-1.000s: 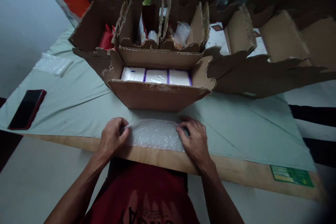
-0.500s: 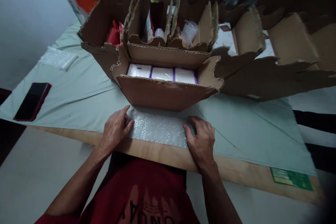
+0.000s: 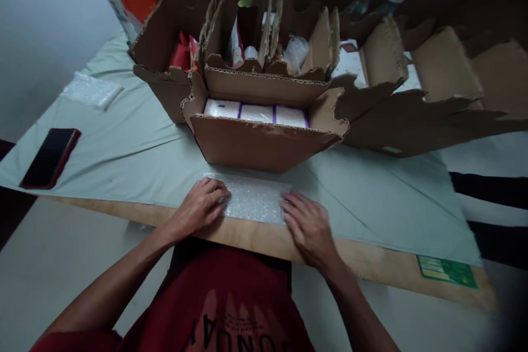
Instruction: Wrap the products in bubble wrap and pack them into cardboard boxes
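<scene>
Bubble wrap point(image 3: 253, 201), clear and laid out as a flat sheet, lies at the near edge of the table covered in pale green cloth point(image 3: 371, 192). The left hand point(image 3: 203, 203) rests its loosely bent fingers on the sheet's left end; whether they pinch it cannot be told. The right hand point(image 3: 307, 225) is open, its slightly parted fingers touching the right end without closing around it. Just beyond the sheet stands an open brown cardboard box point(image 3: 264, 143) holding white packs with purple edges point(image 3: 256, 113). A black phone with a red edge point(image 3: 49, 158) lies well to the left, near another clear bubble-wrap piece point(image 3: 91, 89).
</scene>
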`<state>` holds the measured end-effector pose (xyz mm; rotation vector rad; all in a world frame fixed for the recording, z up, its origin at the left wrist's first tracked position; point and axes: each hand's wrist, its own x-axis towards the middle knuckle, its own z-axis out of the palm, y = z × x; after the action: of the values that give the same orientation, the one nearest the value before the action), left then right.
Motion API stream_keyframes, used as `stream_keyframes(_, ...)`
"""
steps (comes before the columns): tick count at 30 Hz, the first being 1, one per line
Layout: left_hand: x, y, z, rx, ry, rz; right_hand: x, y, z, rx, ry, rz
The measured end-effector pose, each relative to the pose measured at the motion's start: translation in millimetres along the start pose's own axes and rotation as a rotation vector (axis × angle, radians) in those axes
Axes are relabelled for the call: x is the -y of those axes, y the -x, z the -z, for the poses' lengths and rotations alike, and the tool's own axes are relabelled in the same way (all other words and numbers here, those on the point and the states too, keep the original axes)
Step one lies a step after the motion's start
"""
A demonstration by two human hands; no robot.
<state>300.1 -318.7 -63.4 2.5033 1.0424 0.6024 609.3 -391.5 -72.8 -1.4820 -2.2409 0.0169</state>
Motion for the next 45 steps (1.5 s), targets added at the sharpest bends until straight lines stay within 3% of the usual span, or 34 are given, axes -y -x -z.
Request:
stream_keyframes(2, 5.8, 4.2, 6.1, -0.05, 0.024, -0.009, -21.3, 15.4, 19.5, -0.058, 0.055, -0.137)
stream_keyframes(4, 10.9, 4.3, 12.0, -0.101, -0.054, 0.033, -28.5, 13.5, 29.3, -0.075, 0.073, -0.208)
stream_keyframes(6, 17.1, -0.3, 15.8, -0.096, -0.18, 0.122, -24.6, -3.4, 24.5, -0.047, 0.06, -0.202)
stream_keyframes(9, 25.9, -11.7, 18.0, 0.001, -0.272, 0.241, -12.5, -36.3, 2.7, 0.019, 0.044, -0.213)
stream_keyframes(11, 26.7, -17.1, 20.9, 0.05, -0.261, 0.259, -5.8, -50.1, -5.5, 0.038, 0.004, -0.249)
stream_keyframes(13, 20.3, -17.7, 28.2, 0.065, -0.232, 0.25, 0.1, -53.6, 0.5, 0.015, -0.091, -0.262)
stream_keyframes(15, 7.8, -13.4, 39.8, -0.03, -0.183, 0.209, 6.7, -50.0, 19.4, -0.082, -0.196, -0.222)
stream_keyframes(19, -11.3, 1.4, 57.8, -0.384, -0.173, -0.001, 17.4, -36.2, 55.7, -0.287, -0.18, -0.012)
stream_keyframes(21, -8.7, 9.9, 55.8, -0.311, -0.226, -0.086, 14.8, -25.6, 56.5, -0.2, -0.09, 0.093)
stream_keyframes(25, 4.0, 29.0, 46.1, 0.074, -0.223, -0.088, -4.5, 5.4, 40.1, 0.077, 0.02, 0.135)
stream_keyframes(27, 1.1, 35.1, 47.5, 0.076, -0.186, -0.047, -9.4, 15.4, 36.4, 0.049, 0.016, 0.05)
stream_keyframes(30, -15.2, 31.1, 48.9, -0.051, -0.143, -0.031, 5.7, 3.8, 30.8, -0.044, -0.018, -0.035)
stream_keyframes(33, -26.0, 16.0, 35.6, -0.073, -0.158, -0.019, 42.5, -35.5, 8.4, 0.031, -0.111, 0.059)
stream_keyframes(36, -18.0, 6.1, 13.7, 0.0, -0.204, 0.045, 67.0, -62.6, -19.6, 0.183, -0.174, 0.201)
stream_keyframes(39, -3.4, 7.9, 0.8, 0.035, -0.149, 0.088, 49.6, -45.6, -25.3, 0.195, -0.166, 0.188)
stream_keyframes(43, 1.1, 13.1, 5.5, 0.045, -0.073, 0.06, -8.9, 4.5, 5.0, 0.012, 0.01, -0.101)
stream_keyframes(45, 1.1, 13.3, 13.8, 0.014, -0.04, 0.05, -25.1, 11.6, 18.0, -0.044, 0.07, -0.205)
